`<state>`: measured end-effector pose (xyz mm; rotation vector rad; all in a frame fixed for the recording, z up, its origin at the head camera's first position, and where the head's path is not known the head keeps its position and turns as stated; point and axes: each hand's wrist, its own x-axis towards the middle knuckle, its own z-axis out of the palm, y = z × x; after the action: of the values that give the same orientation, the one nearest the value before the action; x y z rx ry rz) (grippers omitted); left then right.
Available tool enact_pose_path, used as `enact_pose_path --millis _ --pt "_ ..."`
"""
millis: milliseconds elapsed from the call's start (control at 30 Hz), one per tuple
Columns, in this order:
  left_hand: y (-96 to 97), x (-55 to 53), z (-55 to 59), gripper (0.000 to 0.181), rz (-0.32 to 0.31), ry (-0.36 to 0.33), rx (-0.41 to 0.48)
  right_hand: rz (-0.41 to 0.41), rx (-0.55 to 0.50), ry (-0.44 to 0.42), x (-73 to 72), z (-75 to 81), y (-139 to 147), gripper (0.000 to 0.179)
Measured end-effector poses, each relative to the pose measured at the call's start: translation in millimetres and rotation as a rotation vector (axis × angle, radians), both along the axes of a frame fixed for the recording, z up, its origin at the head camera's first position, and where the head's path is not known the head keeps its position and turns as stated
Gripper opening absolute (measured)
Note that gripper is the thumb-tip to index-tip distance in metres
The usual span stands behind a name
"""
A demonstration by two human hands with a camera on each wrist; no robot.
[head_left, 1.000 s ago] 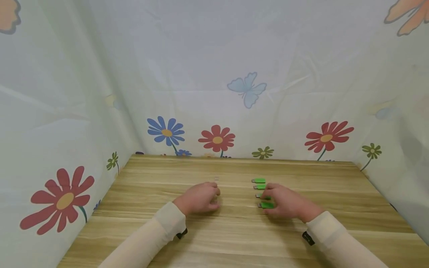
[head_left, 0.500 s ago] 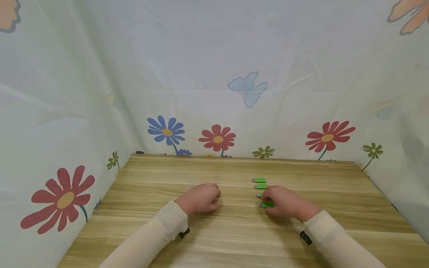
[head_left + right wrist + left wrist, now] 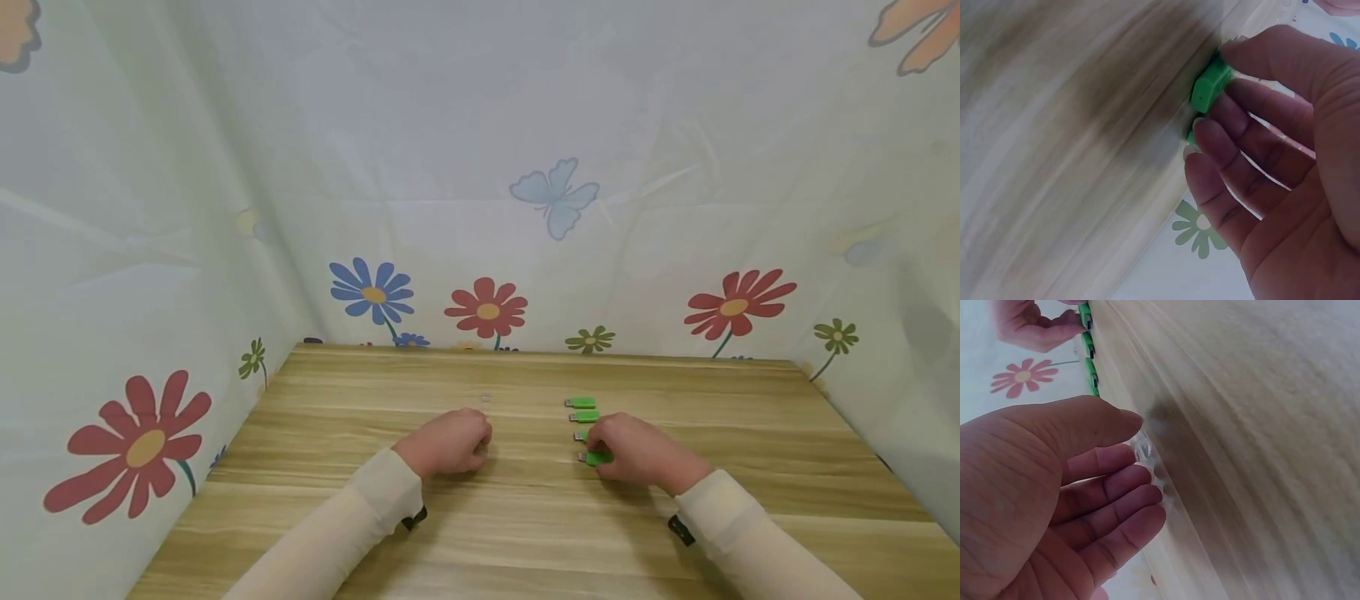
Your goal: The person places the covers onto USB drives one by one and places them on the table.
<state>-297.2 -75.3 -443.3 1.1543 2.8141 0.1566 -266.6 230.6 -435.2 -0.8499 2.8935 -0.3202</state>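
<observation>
A row of several green USB sticks lies on the table, metal plugs facing left; the far ones [image 3: 583,417] are uncovered. My right hand [image 3: 637,450] has its thumb and index finger on either side of the nearest green USB stick [image 3: 1211,84], pinching it close over the tabletop. In the head view that stick's plug [image 3: 582,457] sticks out left of the fingers. My left hand [image 3: 446,442] pinches a small clear plastic cap [image 3: 1142,449] between thumb and index finger, low at the table. Its other fingers curl loosely, with more clear pieces [image 3: 1159,478] beyond them.
A wood-grain table [image 3: 375,375] carries everything. Behind and at both sides hangs a white cloth [image 3: 420,167] printed with flowers and a butterfly. Small clear pieces [image 3: 486,398] lie past the left hand, left of the green row.
Fingers of both hands have drawn together: the left thumb and fingers closed in on the clear cap, the right ones on the nearest green USB stick. Both hands have otherwise barely moved.
</observation>
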Motion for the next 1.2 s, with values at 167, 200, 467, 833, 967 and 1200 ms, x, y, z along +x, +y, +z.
enact_pose_path --millis 167,200,467,833,967,1200 --pt "0.2 -1.7 0.4 0.027 0.016 -0.014 -0.007 -0.038 0.024 0.006 -0.1 -0.6 -2.7 0.017" --pt "0.4 -1.6 0.7 0.027 0.016 -0.012 -0.008 -0.041 0.026 0.008 -0.1 -0.5 -3.2 0.017" --pt "1.0 -1.8 0.4 0.028 0.018 -0.010 0.000 -0.035 0.021 0.004 -1.9 -0.4 -5.0 0.018" --pt "2.7 -3.2 -2.7 0.030 0.036 0.016 -0.018 -0.041 0.031 -0.019 -1.5 3.9 -8.5 0.021" --pt "4.8 -1.3 -0.7 0.030 0.068 -0.009 -0.013 -0.023 0.023 -0.016 -1.7 3.8 -7.5 0.021" --pt "5.6 -1.8 0.1 0.029 0.065 -0.038 -0.017 -0.029 0.006 -0.041 -3.7 1.2 -5.3 0.020"
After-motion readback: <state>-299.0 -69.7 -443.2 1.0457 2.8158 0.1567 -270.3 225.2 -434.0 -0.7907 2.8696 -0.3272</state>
